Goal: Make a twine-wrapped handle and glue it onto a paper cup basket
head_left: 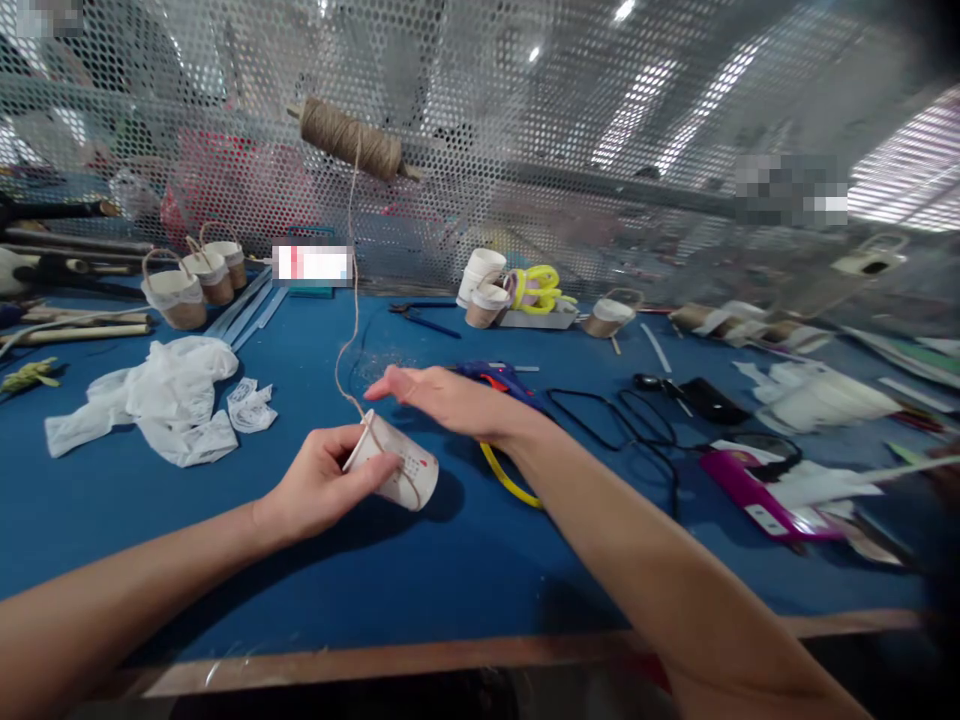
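Observation:
My left hand (319, 485) grips a small white paper cup (421, 468) tilted on its side, with the thumb pressed on its wall. Brown twine (355, 270) runs from a spool (349, 138) on the mesh wall down to the cup's rim, and a strand lies along the cup. My right hand (442, 396) reaches across above the cup, fingers stretched out near the twine and apart from the cup. Beyond that wrist lies a blue glue gun (501, 377), partly hidden. Scissors with a yellow handle (504, 478) are half covered by my right forearm.
Finished-looking little cups with twine handles (180, 298) stand at the back left. White lace (169, 390) lies heaped on the left. Pliers (427, 315), more cups (486, 300), black cable (637, 430) and a purple device (757, 495) occupy the back and right.

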Action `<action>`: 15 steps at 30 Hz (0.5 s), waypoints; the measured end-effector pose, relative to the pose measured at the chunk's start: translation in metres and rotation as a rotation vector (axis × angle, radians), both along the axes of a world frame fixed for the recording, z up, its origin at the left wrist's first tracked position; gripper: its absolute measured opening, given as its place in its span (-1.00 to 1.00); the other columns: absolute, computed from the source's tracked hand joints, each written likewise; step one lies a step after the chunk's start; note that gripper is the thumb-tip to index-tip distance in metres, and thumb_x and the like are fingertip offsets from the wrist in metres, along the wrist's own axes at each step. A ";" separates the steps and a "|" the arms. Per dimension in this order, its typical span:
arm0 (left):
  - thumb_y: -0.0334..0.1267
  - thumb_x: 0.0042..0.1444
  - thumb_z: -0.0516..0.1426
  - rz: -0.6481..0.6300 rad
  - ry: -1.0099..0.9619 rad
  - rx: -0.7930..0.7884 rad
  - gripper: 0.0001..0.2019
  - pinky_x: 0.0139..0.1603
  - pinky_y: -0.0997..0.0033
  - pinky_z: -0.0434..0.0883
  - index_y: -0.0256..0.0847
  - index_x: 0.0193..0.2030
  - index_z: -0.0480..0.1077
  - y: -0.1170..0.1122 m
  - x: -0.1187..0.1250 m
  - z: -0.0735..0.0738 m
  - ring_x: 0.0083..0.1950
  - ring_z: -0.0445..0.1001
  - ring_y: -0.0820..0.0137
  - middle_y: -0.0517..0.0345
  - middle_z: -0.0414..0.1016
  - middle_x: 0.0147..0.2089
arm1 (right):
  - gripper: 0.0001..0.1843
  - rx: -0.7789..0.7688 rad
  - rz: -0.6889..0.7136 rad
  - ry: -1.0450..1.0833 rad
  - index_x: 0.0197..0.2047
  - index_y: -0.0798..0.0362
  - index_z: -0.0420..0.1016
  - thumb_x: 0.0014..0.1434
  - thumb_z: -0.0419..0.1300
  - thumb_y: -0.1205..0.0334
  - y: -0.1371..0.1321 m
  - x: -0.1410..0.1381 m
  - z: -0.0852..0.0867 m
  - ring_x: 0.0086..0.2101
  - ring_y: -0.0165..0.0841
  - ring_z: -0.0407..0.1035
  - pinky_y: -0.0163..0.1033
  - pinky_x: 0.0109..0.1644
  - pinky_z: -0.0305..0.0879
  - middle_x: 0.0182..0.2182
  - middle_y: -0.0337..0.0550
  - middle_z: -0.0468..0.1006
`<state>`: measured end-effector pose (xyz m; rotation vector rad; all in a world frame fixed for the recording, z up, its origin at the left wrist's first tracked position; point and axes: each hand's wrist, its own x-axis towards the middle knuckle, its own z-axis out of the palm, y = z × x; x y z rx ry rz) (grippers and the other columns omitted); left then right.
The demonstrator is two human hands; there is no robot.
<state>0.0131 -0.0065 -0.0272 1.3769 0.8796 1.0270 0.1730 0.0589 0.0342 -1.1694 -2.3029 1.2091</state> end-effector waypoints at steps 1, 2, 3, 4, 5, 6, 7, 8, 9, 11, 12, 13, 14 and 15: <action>-0.23 -0.02 0.14 -0.007 0.002 -0.003 -0.84 -0.44 0.51 0.36 -0.28 -0.41 0.48 -0.001 0.000 0.000 -0.50 0.40 0.46 0.13 0.51 -0.48 | -0.42 -0.042 0.062 0.036 -0.23 0.10 0.49 0.16 -0.17 -0.16 -0.005 -0.009 0.000 -0.13 -0.31 0.34 -0.21 -0.04 0.19 -0.17 -0.07 0.50; -0.23 -0.03 0.15 -0.006 0.004 -0.007 -0.84 -0.45 0.50 0.35 -0.28 -0.43 0.47 -0.001 0.001 0.000 -0.51 0.39 0.46 0.13 0.50 -0.50 | -0.47 -0.078 0.095 0.066 -0.25 0.12 0.49 0.13 -0.09 -0.14 -0.010 -0.016 0.000 -0.10 -0.29 0.32 -0.20 -0.03 0.19 -0.16 -0.06 0.49; -0.23 -0.04 0.15 0.000 0.005 -0.009 -0.84 -0.46 0.50 0.34 -0.29 -0.46 0.47 -0.001 0.001 0.000 -0.52 0.38 0.47 0.14 0.49 -0.53 | -0.55 -0.102 0.096 0.106 -0.29 0.13 0.49 0.10 0.02 -0.09 -0.013 -0.020 -0.001 -0.09 -0.28 0.31 -0.21 -0.02 0.19 -0.15 -0.04 0.49; -0.23 -0.05 0.16 0.008 0.003 -0.014 -0.84 -0.47 0.50 0.33 -0.29 -0.49 0.46 0.000 0.001 -0.001 -0.54 0.36 0.48 0.15 0.48 -0.55 | -0.64 -0.118 0.072 0.168 -0.34 0.14 0.48 0.06 0.10 -0.01 -0.016 -0.023 -0.001 -0.08 -0.29 0.31 -0.22 -0.02 0.20 -0.15 -0.03 0.48; -0.23 -0.05 0.17 0.017 -0.005 -0.020 -0.84 -0.47 0.52 0.32 -0.29 -0.51 0.46 0.001 0.001 -0.001 -0.55 0.35 0.49 0.17 0.46 -0.57 | -0.73 -0.122 0.036 0.240 -0.39 0.15 0.47 0.03 0.16 0.08 -0.019 -0.024 -0.002 -0.07 -0.30 0.31 -0.24 -0.03 0.21 -0.14 -0.03 0.46; -0.23 -0.05 0.17 0.022 -0.019 -0.029 -0.84 -0.48 0.53 0.31 -0.29 -0.51 0.46 0.002 0.001 0.000 -0.55 0.33 0.51 0.18 0.45 -0.57 | -0.80 -0.110 -0.005 0.317 -0.42 0.15 0.46 0.00 0.19 0.16 -0.022 -0.023 -0.002 -0.08 -0.32 0.31 -0.26 -0.03 0.21 -0.15 -0.04 0.46; -0.23 -0.05 0.18 0.026 -0.040 -0.046 -0.84 -0.48 0.55 0.30 -0.29 -0.50 0.46 0.003 0.001 0.000 -0.55 0.32 0.52 0.20 0.45 -0.57 | -0.84 -0.088 -0.048 0.383 -0.45 0.15 0.46 -0.01 0.20 0.20 -0.024 -0.021 -0.002 -0.11 -0.35 0.33 -0.27 -0.05 0.23 -0.16 -0.06 0.46; -0.23 -0.05 0.18 0.031 -0.067 -0.072 -0.85 -0.48 0.57 0.30 -0.29 -0.48 0.46 0.004 0.000 0.000 -0.54 0.32 0.54 0.20 0.45 -0.55 | -0.85 -0.060 -0.089 0.425 -0.46 0.15 0.46 -0.01 0.20 0.21 -0.027 -0.018 -0.001 -0.15 -0.37 0.35 -0.28 -0.08 0.24 -0.20 -0.09 0.47; -0.22 -0.06 0.19 0.039 -0.101 -0.104 -0.85 -0.47 0.58 0.29 -0.29 -0.46 0.46 0.005 0.000 0.001 -0.54 0.32 0.54 0.21 0.46 -0.54 | -0.85 -0.029 -0.129 0.445 -0.45 0.14 0.47 -0.01 0.21 0.21 -0.029 -0.014 0.001 -0.21 -0.39 0.36 -0.28 -0.12 0.26 -0.25 -0.12 0.48; -0.20 -0.07 0.20 0.054 -0.168 -0.177 -0.83 -0.46 0.59 0.29 -0.29 -0.42 0.46 0.006 -0.001 0.002 -0.52 0.34 0.55 0.21 0.46 -0.52 | -0.82 0.032 -0.227 0.444 -0.43 0.13 0.47 0.00 0.20 0.16 -0.035 -0.005 0.005 -0.33 -0.42 0.37 -0.29 -0.22 0.28 -0.37 -0.18 0.49; -0.20 -0.07 0.21 0.061 -0.197 -0.212 -0.82 -0.46 0.59 0.29 -0.30 -0.42 0.46 0.006 -0.001 0.002 -0.52 0.34 0.55 0.21 0.47 -0.52 | -0.81 0.066 -0.279 0.446 -0.43 0.12 0.47 0.00 0.20 0.15 -0.037 0.000 0.007 -0.36 -0.43 0.36 -0.29 -0.24 0.28 -0.42 -0.20 0.49; -0.20 -0.08 0.21 0.064 -0.221 -0.243 -0.82 -0.46 0.60 0.29 -0.31 -0.43 0.46 0.006 -0.001 0.003 -0.53 0.34 0.55 0.21 0.47 -0.52 | -0.81 0.102 -0.328 0.455 -0.43 0.11 0.47 0.00 0.20 0.14 -0.040 0.004 0.009 -0.38 -0.43 0.36 -0.30 -0.26 0.28 -0.44 -0.21 0.50; -0.20 -0.08 0.21 0.065 -0.239 -0.268 -0.82 -0.47 0.60 0.29 -0.32 -0.43 0.46 0.005 -0.001 0.003 -0.53 0.35 0.55 0.20 0.47 -0.52 | -0.81 0.135 -0.369 0.472 -0.43 0.11 0.48 -0.01 0.21 0.13 -0.042 0.009 0.009 -0.40 -0.44 0.36 -0.30 -0.27 0.28 -0.46 -0.22 0.50; -0.21 -0.08 0.21 0.065 -0.250 -0.290 -0.82 -0.47 0.60 0.30 -0.32 -0.43 0.46 0.005 -0.001 0.003 -0.53 0.35 0.55 0.20 0.47 -0.52 | -0.82 0.161 -0.403 0.495 -0.43 0.10 0.48 -0.02 0.22 0.13 -0.043 0.012 0.009 -0.41 -0.44 0.35 -0.31 -0.29 0.28 -0.48 -0.23 0.50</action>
